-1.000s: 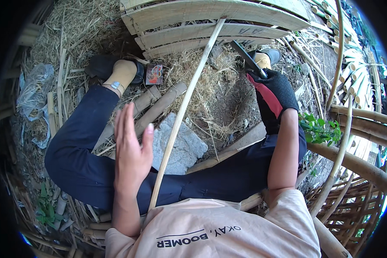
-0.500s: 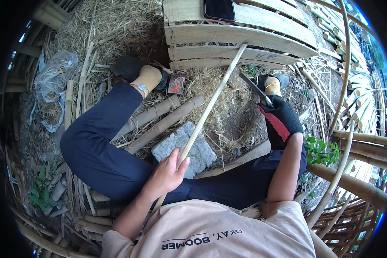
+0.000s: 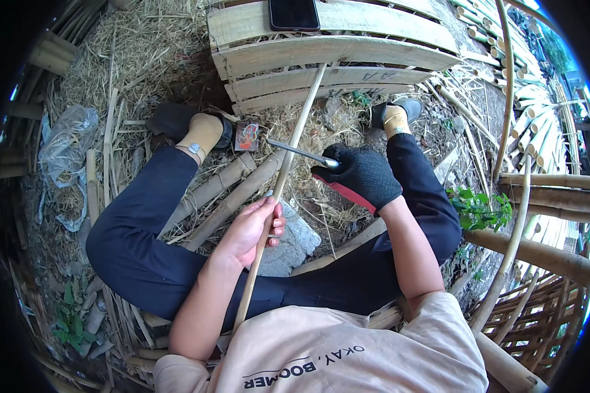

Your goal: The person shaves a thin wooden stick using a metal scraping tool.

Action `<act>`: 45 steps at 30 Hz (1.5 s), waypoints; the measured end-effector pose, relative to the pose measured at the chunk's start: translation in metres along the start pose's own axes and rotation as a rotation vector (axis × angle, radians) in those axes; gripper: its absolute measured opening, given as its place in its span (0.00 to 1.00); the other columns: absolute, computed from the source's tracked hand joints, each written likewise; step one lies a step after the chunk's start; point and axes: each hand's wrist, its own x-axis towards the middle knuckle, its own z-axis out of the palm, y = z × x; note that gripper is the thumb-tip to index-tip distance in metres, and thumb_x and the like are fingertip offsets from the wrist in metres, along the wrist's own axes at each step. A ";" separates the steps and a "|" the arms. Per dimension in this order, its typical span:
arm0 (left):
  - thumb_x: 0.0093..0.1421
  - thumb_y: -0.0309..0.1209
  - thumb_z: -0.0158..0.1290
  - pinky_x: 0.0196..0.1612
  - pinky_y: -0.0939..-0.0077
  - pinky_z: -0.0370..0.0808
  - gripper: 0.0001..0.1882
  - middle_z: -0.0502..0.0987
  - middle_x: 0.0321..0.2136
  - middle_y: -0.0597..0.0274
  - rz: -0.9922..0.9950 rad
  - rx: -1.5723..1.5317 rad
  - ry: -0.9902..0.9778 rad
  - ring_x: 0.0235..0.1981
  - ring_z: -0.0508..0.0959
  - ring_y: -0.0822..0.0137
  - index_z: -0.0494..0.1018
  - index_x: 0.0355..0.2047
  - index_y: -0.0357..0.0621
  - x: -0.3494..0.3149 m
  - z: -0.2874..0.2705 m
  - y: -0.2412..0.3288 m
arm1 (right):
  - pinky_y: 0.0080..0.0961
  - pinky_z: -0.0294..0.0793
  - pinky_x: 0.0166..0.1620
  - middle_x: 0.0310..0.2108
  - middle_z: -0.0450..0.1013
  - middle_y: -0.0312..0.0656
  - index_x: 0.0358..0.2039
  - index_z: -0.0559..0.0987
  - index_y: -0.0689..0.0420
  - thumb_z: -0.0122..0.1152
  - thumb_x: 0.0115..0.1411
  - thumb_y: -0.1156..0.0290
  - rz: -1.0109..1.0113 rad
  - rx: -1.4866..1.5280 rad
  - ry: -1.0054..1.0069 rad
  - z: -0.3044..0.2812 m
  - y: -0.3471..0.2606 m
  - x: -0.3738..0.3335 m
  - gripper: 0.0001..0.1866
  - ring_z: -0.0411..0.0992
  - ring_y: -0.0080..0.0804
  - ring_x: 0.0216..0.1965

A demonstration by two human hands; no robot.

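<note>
My bare left hand [image 3: 258, 229] is closed around a long, pale bamboo strip [image 3: 291, 149]. The strip slants from beside my shirt up to the slatted wooden crate, its far end at the crate's front. In a black and red work glove, my right hand [image 3: 362, 175] grips a knife [image 3: 303, 154] whose handle is mostly hidden by the fingers. The blade points left and crosses the strip above my left hand; whether it touches the strip I cannot tell. Below the strip, a grey stone block [image 3: 288, 245] lies between my legs, partly covered by my left hand.
A phone [image 3: 294, 14] lies on the wooden crate [image 3: 347, 51]. Bamboo pieces [image 3: 226, 203] and a small printed box [image 3: 246, 136] lie on the straw-covered ground. A clear plastic bag [image 3: 69, 154] is at left. Bamboo poles [image 3: 537, 252] and a woven basket [image 3: 531, 327] stand at right.
My right hand has swung left with the knife, bringing the blade from beside my right foot to the strip. My left hand has turned and shifted slightly up the strip.
</note>
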 end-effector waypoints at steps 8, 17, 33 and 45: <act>0.75 0.44 0.39 0.21 0.86 0.60 0.17 0.58 0.18 0.78 0.052 0.220 0.055 0.18 0.59 0.83 0.66 0.33 0.50 0.015 0.010 0.017 | 0.41 0.75 0.34 0.26 0.78 0.47 0.34 0.83 0.51 0.66 0.56 0.45 -0.026 -0.015 -0.002 0.015 0.020 0.005 0.21 0.78 0.51 0.29; 0.75 0.45 0.39 0.14 0.87 0.45 0.18 0.53 0.15 0.81 0.161 0.105 0.168 0.13 0.49 0.85 0.66 0.32 0.47 0.031 0.016 -0.007 | 0.41 0.76 0.36 0.27 0.78 0.51 0.36 0.83 0.52 0.66 0.57 0.49 -0.048 -0.005 -0.030 0.031 0.023 0.016 0.18 0.77 0.53 0.31; 0.74 0.38 0.41 0.19 0.77 0.52 0.21 0.58 0.13 0.77 0.473 0.544 0.494 0.14 0.57 0.82 0.68 0.24 0.44 0.043 0.013 -0.037 | 0.41 0.79 0.35 0.28 0.80 0.44 0.37 0.85 0.44 0.65 0.54 0.60 -0.183 -0.149 0.126 0.076 0.035 0.035 0.11 0.79 0.47 0.31; 0.76 0.39 0.40 0.16 0.81 0.46 0.18 0.54 0.14 0.82 0.431 0.473 0.453 0.13 0.51 0.85 0.67 0.27 0.46 0.038 0.020 -0.026 | 0.40 0.79 0.35 0.26 0.80 0.44 0.36 0.86 0.44 0.64 0.54 0.63 -0.221 -0.153 0.169 0.080 0.046 0.046 0.10 0.80 0.46 0.30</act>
